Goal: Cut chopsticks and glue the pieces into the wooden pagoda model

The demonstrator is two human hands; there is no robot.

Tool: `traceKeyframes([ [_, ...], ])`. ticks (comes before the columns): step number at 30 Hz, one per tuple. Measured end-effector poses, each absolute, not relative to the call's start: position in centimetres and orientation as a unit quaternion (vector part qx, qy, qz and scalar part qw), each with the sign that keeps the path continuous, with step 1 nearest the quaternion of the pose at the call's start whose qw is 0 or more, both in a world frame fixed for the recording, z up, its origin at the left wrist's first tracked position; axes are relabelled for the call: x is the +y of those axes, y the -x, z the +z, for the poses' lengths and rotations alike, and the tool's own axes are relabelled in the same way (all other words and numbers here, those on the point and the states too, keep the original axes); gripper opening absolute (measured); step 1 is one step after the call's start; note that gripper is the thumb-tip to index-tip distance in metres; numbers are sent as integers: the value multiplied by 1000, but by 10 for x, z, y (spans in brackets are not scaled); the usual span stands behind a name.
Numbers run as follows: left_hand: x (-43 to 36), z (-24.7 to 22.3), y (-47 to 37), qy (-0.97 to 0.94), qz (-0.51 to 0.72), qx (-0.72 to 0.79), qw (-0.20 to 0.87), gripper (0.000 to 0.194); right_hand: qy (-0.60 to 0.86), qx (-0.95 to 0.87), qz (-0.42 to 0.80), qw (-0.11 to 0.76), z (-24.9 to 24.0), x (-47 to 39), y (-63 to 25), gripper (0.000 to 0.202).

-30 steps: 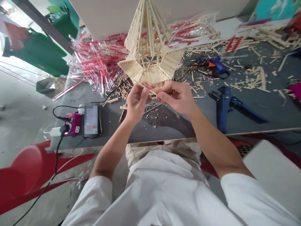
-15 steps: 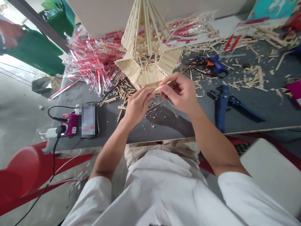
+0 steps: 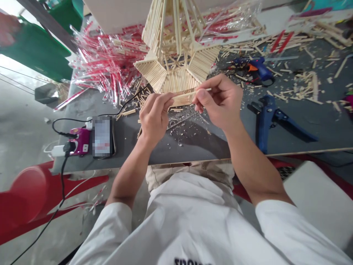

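Observation:
A thin pale wooden stick [image 3: 182, 96] spans the gap between my hands, in front of the stick-built structure. My left hand [image 3: 154, 116] has its fingers pressed together at the stick's left end. My right hand [image 3: 220, 103] pinches the right end between thumb and fingers. Just behind them stands the structure [image 3: 178, 81], made of wooden sticks laid side by side, with sloping panels at its base and a tall tapering frame above. Its lower front edge is partly hidden by my fingers.
A blue cutter [image 3: 266, 117] lies right, with a blue glue gun [image 3: 257, 68] behind it. Plastic-wrapped sticks [image 3: 110, 62] pile up at left. A phone [image 3: 102, 138] and purple power adapter [image 3: 79, 141] sit near the table's left edge. Wood scraps [image 3: 300, 86] are scattered about.
My hands have moved apart, showing more of the stick between them. The right hand has shifted right and slightly up, the left hand a little left. The view has shifted slightly.

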State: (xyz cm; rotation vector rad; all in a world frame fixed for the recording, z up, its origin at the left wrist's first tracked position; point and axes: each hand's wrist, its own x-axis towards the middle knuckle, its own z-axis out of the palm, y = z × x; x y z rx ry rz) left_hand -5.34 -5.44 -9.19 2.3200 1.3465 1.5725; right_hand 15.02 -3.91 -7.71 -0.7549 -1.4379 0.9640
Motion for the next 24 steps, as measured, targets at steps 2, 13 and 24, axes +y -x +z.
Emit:
traceKeyframes([
  [2, -54, -93, 54, -746, 505, 433, 27, 28, 317, -616, 411, 593, -77, -39, -150, 29],
  [13, -51, -96, 55, -760, 490, 427, -26, 26, 348, -643, 375, 570, -78, -41, -150, 32],
  [24, -41, -110, 48, -789, 422, 446, -14, 34, 403, -676, 336, 517, -91, -31, -149, 9],
])
